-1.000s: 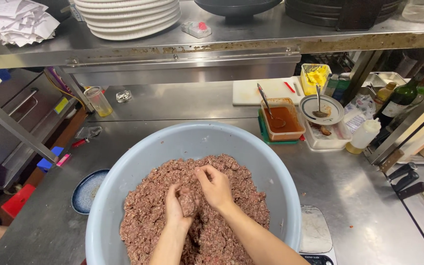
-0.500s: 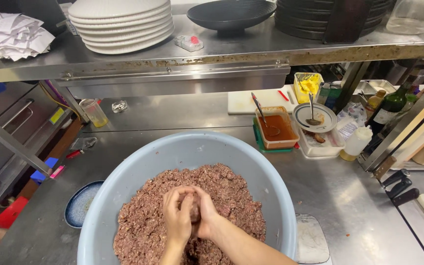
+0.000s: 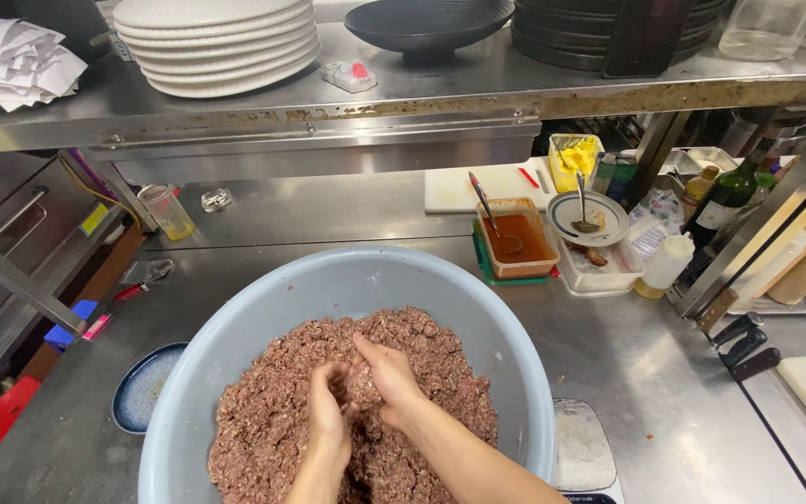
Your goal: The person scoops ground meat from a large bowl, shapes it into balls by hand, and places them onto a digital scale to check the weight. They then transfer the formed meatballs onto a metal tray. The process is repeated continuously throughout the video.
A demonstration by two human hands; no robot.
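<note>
2 hands, left (image 3: 328, 425) and right (image 3: 386, 378), fingers pinching mince (image 3: 272, 429); hard squeezing could tip the bowl (image 3: 347, 280) off the desk (image 3: 664, 373).

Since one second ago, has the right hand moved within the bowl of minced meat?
Yes. The right hand has come toward the bowl's near side, closing against the left hand.

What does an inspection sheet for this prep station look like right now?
Surface: steel counter, smeared, crowded at the back.
Job's things: large pale-blue basin half full of minced meat mixture.
Clutter: tub of red sauce, small plate with spoon, squeeze bottle, dark saucer, scale.
Grippers: left hand and right hand pressed together around a clump of mince.
Cables: nothing seen.
Surroundings: shelf with stacked white plates, black bowl.
</note>
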